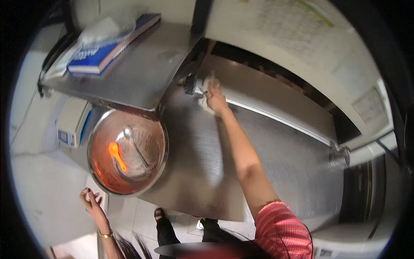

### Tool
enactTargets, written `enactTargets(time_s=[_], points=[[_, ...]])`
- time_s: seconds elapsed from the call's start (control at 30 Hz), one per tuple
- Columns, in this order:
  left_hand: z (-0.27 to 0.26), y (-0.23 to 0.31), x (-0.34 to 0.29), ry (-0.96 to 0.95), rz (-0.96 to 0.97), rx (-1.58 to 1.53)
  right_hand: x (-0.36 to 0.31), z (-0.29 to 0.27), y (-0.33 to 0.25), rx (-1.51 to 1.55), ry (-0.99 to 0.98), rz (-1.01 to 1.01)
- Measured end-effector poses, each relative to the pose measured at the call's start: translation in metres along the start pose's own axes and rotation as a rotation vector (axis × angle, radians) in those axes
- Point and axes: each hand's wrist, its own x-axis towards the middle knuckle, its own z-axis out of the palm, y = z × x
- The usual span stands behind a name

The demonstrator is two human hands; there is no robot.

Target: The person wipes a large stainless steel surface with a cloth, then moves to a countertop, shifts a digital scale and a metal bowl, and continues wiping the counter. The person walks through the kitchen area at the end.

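Note:
My right arm reaches across the steel table [198, 181] to its far edge. There my right hand [215, 97] presses down on a pale cloth [207, 106], its fingers blurred. Just left of the cloth lies a small black-and-white item whose kind is unclear. My left hand [92, 203] hangs at the lower left, fingers loosely bent and apart, with nothing visible in it. Nearest to it stands a large steel bowl [161, 168] with reddish smears inside. A metal spoon [137, 146] and an orange measuring spoon [117, 156] rest in the bowl.
A raised metal shelf [146, 64] overhangs the table behind the bowl, holding a blue book [88, 64] and a clear plastic bag [108, 31]. A scale [73, 121] stands left of the bowl. A white strip [276, 118] runs along the table's back.

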Motion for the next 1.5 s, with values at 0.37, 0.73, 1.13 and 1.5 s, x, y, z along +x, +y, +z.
enactTargets(time_s=[0.37,0.73,1.13,1.5], points=[[0.119,-0.067,-0.129,-0.253,0.502,0.378,0.058,0.002,0.118,-0.138,0.029,-0.017],[0.161,-0.073,-0.122,-0.341,0.537,0.382,-0.129,-0.128,0.329,-0.261,0.097,0.612],[0.165,-0.106,-0.092,-0.406,0.680,0.203,-0.453,-0.279,0.357,0.814,0.870,0.598],[0.356,0.035,-0.374,-1.502,0.104,0.006,-0.601,-0.411,0.452,1.003,1.129,0.551]])
